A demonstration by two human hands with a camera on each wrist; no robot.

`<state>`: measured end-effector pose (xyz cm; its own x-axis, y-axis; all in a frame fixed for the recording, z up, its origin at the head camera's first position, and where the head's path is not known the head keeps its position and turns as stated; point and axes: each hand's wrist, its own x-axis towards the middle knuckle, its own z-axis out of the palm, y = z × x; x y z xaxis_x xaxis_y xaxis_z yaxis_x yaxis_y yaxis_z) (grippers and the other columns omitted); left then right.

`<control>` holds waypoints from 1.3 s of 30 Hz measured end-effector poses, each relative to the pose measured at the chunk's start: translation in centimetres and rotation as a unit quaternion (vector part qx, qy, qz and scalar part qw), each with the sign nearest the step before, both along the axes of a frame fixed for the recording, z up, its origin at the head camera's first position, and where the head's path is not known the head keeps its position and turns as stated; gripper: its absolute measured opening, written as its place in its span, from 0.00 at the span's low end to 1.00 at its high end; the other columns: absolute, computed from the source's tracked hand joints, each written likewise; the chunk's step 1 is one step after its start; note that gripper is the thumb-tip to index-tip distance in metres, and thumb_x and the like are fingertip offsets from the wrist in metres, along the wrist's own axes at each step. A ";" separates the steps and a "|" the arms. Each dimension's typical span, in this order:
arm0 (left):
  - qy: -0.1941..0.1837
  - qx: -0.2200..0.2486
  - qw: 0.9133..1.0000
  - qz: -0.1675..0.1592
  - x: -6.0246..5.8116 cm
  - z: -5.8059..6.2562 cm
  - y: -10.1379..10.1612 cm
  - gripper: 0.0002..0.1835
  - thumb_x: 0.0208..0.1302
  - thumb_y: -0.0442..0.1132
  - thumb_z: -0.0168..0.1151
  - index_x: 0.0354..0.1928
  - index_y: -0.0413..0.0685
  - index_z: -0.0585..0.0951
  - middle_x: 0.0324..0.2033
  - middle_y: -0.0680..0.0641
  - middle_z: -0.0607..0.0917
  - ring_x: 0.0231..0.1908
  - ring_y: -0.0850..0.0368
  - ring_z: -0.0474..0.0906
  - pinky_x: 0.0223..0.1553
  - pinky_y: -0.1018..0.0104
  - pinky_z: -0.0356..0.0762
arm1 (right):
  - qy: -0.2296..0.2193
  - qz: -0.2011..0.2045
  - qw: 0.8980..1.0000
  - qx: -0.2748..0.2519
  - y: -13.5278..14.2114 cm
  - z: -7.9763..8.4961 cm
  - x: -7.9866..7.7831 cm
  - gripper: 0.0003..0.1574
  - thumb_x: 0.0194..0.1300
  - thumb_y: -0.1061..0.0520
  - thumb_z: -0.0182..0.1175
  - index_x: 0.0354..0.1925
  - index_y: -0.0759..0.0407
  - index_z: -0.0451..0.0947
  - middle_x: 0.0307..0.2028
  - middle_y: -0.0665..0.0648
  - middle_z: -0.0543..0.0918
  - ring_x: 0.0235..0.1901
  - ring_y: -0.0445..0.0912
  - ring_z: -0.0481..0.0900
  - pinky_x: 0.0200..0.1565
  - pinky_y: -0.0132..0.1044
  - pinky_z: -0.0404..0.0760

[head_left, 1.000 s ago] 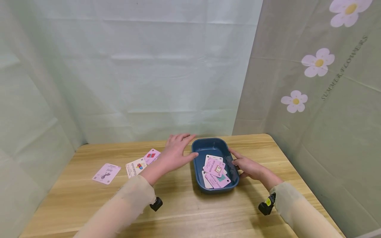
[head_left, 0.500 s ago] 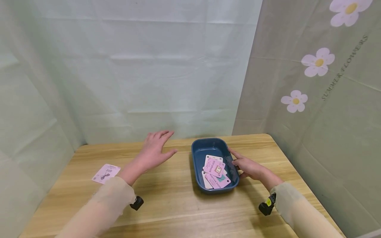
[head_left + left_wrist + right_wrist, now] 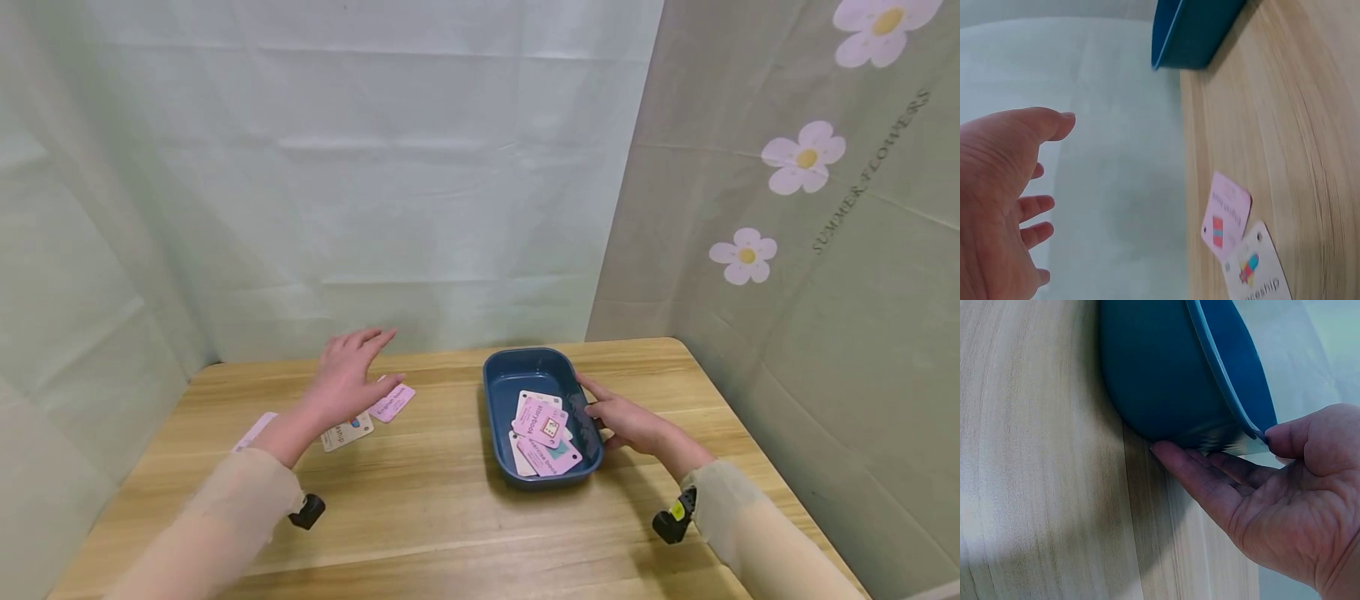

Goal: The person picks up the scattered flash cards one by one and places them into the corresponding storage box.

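Observation:
In the head view my left hand [image 3: 347,379] hovers at the left over the table, fingers spread and nothing in them. Below it lie a cream spaceship card [image 3: 347,433], partly covered by the hand, and a pink English book card [image 3: 392,403]. Another pink card [image 3: 255,430], mostly hidden by the wrist, is further left. My right hand [image 3: 628,419] holds the right side of a deep blue dish [image 3: 497,437], thumb at the rim [image 3: 1225,387] and fingers against the outer wall. Inside the dish lie several cards, with a pink storybook card [image 3: 540,421] on top.
The wooden table [image 3: 420,533] ends at a pale curtain [image 3: 375,208] behind. A grey-green curtain with printed flowers [image 3: 804,158] hangs on the right. A small black wrist camera [image 3: 307,512] sits under the left sleeve, another [image 3: 672,518] under the right.
My left hand has moved left, away from the dish, and now hovers over the spaceship and English book cards. The right hand and dish have stayed in place.

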<state>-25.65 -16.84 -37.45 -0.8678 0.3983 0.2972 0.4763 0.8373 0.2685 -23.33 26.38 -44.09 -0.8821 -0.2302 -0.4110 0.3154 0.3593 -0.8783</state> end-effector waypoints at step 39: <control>-0.135 -0.067 0.986 0.075 -1.3 -8.3 -6.7 0.44 0.50 0.62 0.64 0.65 0.44 0.66 0.61 0.31 0.64 0.59 0.27 0.54 0.56 0.31 0.43 | -0.001 0.000 1.000 -0.006 -0.1 0.0 0.0 0.39 0.70 0.61 0.41 0.71 0.32 0.43 0.67 0.63 0.54 0.51 0.59 0.70 0.36 0.51 0.79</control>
